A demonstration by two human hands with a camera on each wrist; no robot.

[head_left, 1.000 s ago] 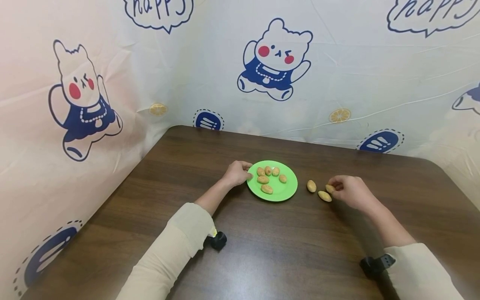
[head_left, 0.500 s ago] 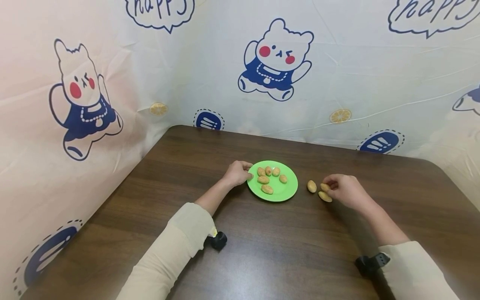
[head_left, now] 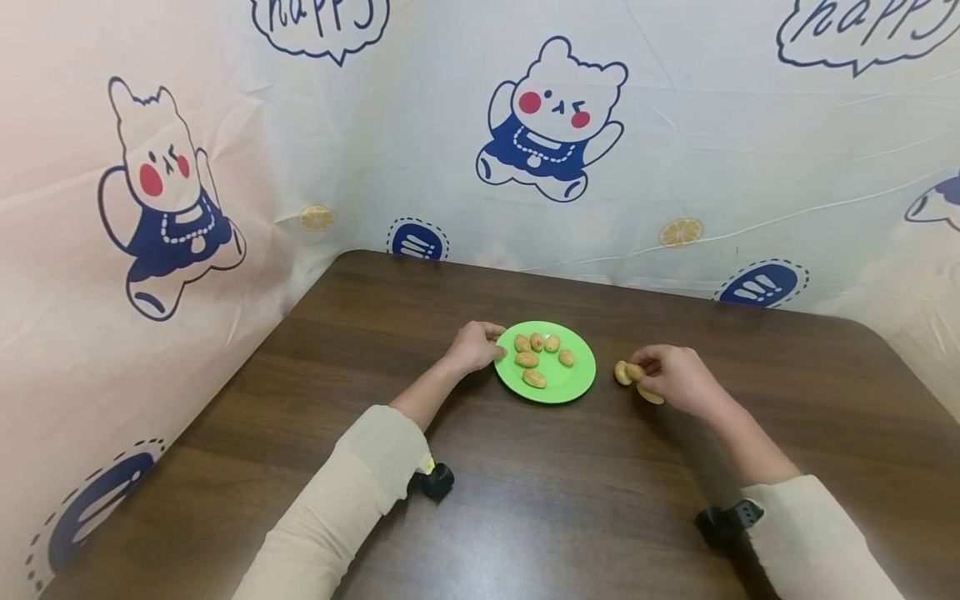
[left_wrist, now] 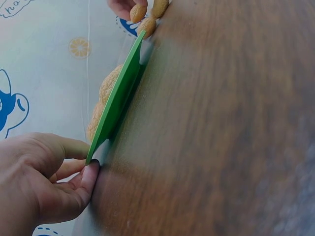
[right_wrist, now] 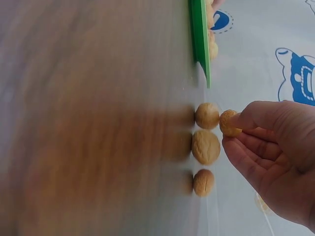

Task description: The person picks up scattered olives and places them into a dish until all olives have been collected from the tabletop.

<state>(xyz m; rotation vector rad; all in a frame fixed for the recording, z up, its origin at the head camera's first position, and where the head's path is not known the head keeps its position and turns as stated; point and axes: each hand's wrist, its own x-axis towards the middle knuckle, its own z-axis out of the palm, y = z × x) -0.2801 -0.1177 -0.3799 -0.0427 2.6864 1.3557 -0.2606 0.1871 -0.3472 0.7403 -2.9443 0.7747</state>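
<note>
My left hand (head_left: 476, 347) pinches the left rim of a green plate (head_left: 564, 390), which lies flat on the table. Several tan, wrinkled, nut-like ovals (head_left: 534, 378) rest on the plate. To its right, my right hand (head_left: 678, 379) holds another nut-like oval (right_wrist: 230, 123) between thumb and fingertips, raised just over the ones on the tabletop. In the right wrist view, three such ovals lie in a row beneath it: one nearest the plate (right_wrist: 206, 115), a middle one (right_wrist: 205, 146) and a far one (right_wrist: 203, 182). The head view hides one behind the right hand.
A dark brown wooden table (head_left: 525, 508) spans the scene. Behind it and along its left side hangs a pale cloth (head_left: 420, 108) printed with cartoon figures. Each wrist wears a black device, such as the left one (head_left: 437, 482).
My right hand has moved left with the nut-like oval and lifted it over the others, partly covering them. The left hand and plate have stayed put.
</note>
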